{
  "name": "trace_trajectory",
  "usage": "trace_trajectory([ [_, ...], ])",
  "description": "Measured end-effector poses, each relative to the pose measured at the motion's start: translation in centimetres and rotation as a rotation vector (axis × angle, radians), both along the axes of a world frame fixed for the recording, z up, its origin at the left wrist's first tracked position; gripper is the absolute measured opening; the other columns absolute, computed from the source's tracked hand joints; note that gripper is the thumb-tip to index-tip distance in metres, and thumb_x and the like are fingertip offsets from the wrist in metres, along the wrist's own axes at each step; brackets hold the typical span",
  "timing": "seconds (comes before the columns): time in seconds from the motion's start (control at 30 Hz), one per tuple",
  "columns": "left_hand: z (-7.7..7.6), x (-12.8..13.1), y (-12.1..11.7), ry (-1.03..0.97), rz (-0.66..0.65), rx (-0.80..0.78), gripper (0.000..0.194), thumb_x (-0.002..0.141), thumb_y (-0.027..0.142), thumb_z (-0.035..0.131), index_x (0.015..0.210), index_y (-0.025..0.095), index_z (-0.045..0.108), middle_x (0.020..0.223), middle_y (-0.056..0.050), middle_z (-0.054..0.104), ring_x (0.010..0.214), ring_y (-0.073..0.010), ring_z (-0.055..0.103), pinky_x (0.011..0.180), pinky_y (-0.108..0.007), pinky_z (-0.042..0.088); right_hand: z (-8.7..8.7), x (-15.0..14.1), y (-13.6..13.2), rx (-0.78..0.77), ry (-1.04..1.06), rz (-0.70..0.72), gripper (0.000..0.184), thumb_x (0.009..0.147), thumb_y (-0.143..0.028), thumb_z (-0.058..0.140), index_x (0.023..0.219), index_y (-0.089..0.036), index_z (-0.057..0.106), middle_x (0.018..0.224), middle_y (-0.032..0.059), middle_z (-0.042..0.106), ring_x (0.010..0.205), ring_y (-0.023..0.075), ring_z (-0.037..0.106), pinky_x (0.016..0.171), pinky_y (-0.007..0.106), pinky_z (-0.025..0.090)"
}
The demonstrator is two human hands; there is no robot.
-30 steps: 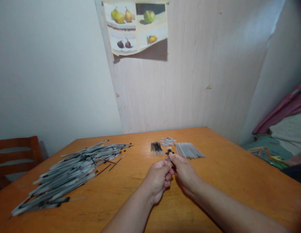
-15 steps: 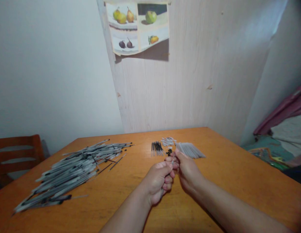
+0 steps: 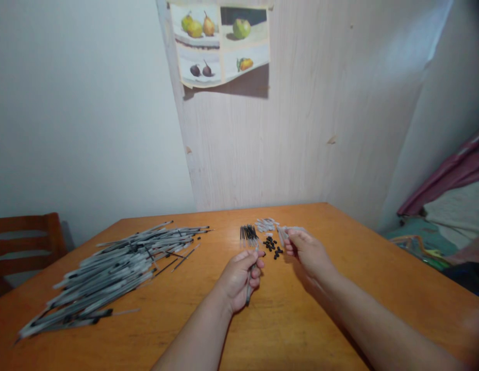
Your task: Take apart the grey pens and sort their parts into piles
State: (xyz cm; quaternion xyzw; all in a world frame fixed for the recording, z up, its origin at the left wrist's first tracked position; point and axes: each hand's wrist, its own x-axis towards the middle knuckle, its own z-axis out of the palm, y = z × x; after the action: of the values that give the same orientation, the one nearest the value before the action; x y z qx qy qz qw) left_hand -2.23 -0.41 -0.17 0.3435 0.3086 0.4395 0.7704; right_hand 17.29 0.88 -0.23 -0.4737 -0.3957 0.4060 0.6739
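Observation:
My left hand (image 3: 241, 278) is closed around a slim pen (image 3: 248, 293) with a greyish, see-through barrel. The pen's dark lower end sticks out below the fist, and a small dark tip shows near the thumb. To the right, my right hand (image 3: 307, 250) has its thumb and fingers pinched together over the clear plastic tubes (image 3: 282, 235), mostly hiding them. Whatever lies between those fingers cannot be made out. Between the hands lie several small black plugs (image 3: 270, 243). A row of black-and-clear refills (image 3: 248, 233) lies just beyond my left hand.
A large heap of grey pens (image 3: 119, 263) covers the table's left side, with loose dark refills (image 3: 165, 268) beside it. Small clear pieces (image 3: 265, 224) lie toward the back of the wooden table (image 3: 193, 330). A chair (image 3: 26, 237) stands at left.
My hands, which were together, have moved apart. The left went left and slightly down with the pen; the right moved right over the clear tubes, uncovering the black plugs.

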Motion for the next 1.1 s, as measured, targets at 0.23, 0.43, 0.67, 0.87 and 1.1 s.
trace_trajectory([
  [0.23,-0.5,-0.8,1.6,-0.063,0.179,-0.097,0.015,0.089,0.018,0.06,0.102,0.012,0.059,0.073,0.001,0.053,0.047,-0.0028,0.039,0.039,-0.014,0.023,1.5,1.4,1.3,-0.052,-0.121,-0.051,0.028,0.074,-0.041,0.074,0.078,-0.022,0.054,0.061,0.0006,0.061,0.05,0.0119,0.051,0.046,0.023,0.041],
  [0.43,-0.6,-0.5,1.6,-0.048,0.223,-0.119,0.013,0.089,0.019,0.06,0.1,0.013,0.06,0.073,0.001,0.054,0.046,-0.003,0.04,0.039,-0.014,0.024,1.7,2.9,5.1,-0.111,-0.522,-0.141,0.017,0.082,-0.037,0.06,0.083,-0.02,0.06,0.066,0.0025,0.066,0.058,0.0149,0.058,0.055,0.026,0.045],
  [0.67,-1.0,-0.3,1.6,-0.027,0.238,-0.105,0.015,0.086,0.022,0.063,0.098,0.014,0.06,0.074,0.0,0.055,0.046,-0.0032,0.04,0.039,-0.015,0.024,1.3,3.7,9.8,-0.141,-0.828,-0.188,0.008,0.076,-0.028,0.064,0.076,-0.019,0.066,0.064,0.0026,0.066,0.066,0.0172,0.06,0.062,0.027,0.042],
  [0.87,-0.5,-0.1,1.6,-0.003,0.242,-0.108,0.014,0.085,0.023,0.064,0.094,0.014,0.059,0.074,0.0,0.055,0.047,-0.0033,0.04,0.04,-0.015,0.023,1.6,1.9,12.2,-0.196,-1.134,-0.134,0.008,0.073,-0.023,0.066,0.067,-0.019,0.069,0.067,0.0047,0.068,0.068,0.0177,0.059,0.062,0.027,0.037],
  [1.1,-0.6,0.0,1.7,0.001,0.239,-0.107,0.014,0.083,0.023,0.064,0.092,0.014,0.058,0.074,0.001,0.055,0.048,-0.0034,0.04,0.042,-0.016,0.022,2.0,-0.6,13.6,-0.312,-1.345,-0.122,0.011,0.071,-0.025,0.069,0.076,-0.023,0.078,0.085,0.0113,0.074,0.092,0.0271,0.064,0.076,0.034,0.043],
])
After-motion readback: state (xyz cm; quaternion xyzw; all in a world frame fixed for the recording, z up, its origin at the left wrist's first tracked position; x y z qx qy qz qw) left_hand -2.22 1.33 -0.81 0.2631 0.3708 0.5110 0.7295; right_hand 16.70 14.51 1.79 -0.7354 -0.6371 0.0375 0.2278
